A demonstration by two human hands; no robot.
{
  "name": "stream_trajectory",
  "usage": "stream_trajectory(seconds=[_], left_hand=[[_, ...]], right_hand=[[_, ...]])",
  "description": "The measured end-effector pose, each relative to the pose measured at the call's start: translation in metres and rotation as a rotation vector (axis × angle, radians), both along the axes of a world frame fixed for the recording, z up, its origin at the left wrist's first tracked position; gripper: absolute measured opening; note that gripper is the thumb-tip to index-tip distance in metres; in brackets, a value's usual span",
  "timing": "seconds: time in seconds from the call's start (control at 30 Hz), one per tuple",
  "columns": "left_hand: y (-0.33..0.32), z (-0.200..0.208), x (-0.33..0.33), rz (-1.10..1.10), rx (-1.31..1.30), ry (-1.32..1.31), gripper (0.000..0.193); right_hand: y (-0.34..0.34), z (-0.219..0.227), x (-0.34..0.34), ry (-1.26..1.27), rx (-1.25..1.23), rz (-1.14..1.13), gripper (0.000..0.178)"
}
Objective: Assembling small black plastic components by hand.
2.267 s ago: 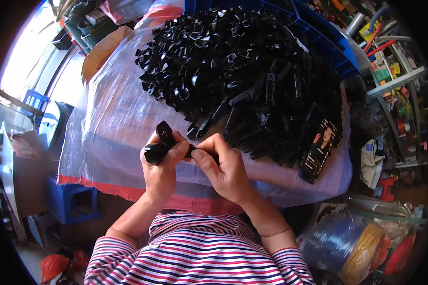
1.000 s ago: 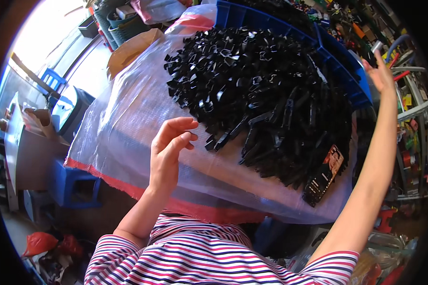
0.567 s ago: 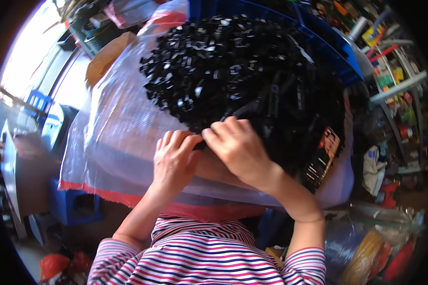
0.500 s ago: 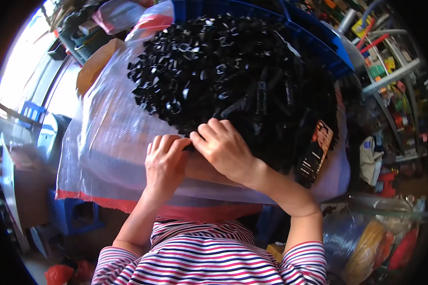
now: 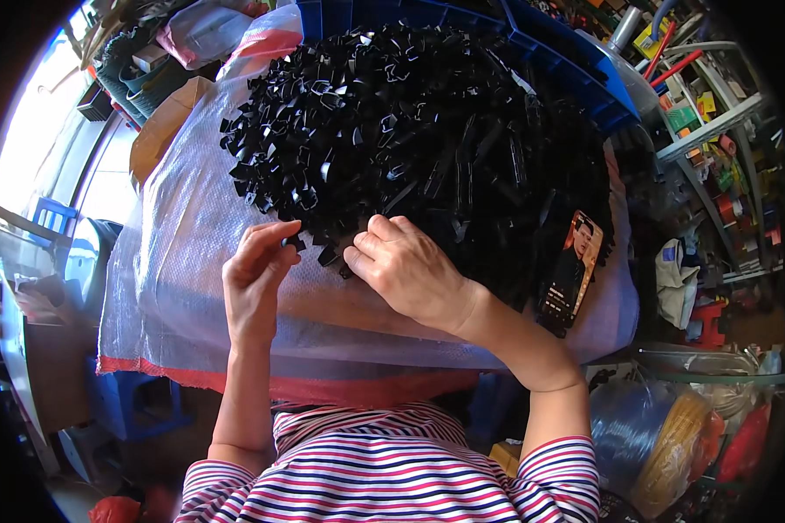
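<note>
- Head view: the left hand [image 5: 255, 279] is raised over the pale woven sheet [image 5: 187, 244], its thumb and forefinger pinching a small black piece [image 5: 297, 242] just beside the near left edge of the black pile [image 5: 366, 131].
- The right hand [image 5: 410, 275] is at the near edge of that pile, back of the hand up, its fingers bent and close together (the tips point down and inward, so I cannot tell whether they grip anything).
- The two hands are apart, with a loose black clip [image 5: 330, 255] between them.
- The pile is heaped on the sheet, which has a red hem along its near edge.
- A phone [image 5: 572, 272] with a lit screen is at the right side of the pile.
- Behind the pile is a blue crate [image 5: 576, 74]; a blue stool [image 5: 131, 401] stands below the sheet's left corner.
</note>
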State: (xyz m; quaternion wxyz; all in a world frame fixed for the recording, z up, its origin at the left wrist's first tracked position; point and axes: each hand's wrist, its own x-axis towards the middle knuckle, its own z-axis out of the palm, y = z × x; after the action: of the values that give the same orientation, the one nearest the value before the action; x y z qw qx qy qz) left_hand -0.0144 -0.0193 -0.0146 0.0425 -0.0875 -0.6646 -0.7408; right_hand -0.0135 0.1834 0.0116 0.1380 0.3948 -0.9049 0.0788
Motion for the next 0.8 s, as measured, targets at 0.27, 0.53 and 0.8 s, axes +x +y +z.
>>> stream_trajectory(seconds=[0.27, 0.53, 0.8], left_hand=[[0.000, -0.005, 0.002, -0.080, 0.294, -0.210, 0.022], [-0.002, -0.004, -0.001, -0.150, 0.520, -0.190, 0.018], [0.004, 0.004, 0.004, -0.204, 0.473, -0.325, 0.022]], right_hand=[[0.004, 0.002, 0.000, 0.002, 0.014, -0.051, 0.024], [0.006, -0.002, -0.003, 0.045, 0.011, -0.085, 0.021], [0.006, 0.008, -0.008, 0.096, -0.183, -0.034, 0.017]])
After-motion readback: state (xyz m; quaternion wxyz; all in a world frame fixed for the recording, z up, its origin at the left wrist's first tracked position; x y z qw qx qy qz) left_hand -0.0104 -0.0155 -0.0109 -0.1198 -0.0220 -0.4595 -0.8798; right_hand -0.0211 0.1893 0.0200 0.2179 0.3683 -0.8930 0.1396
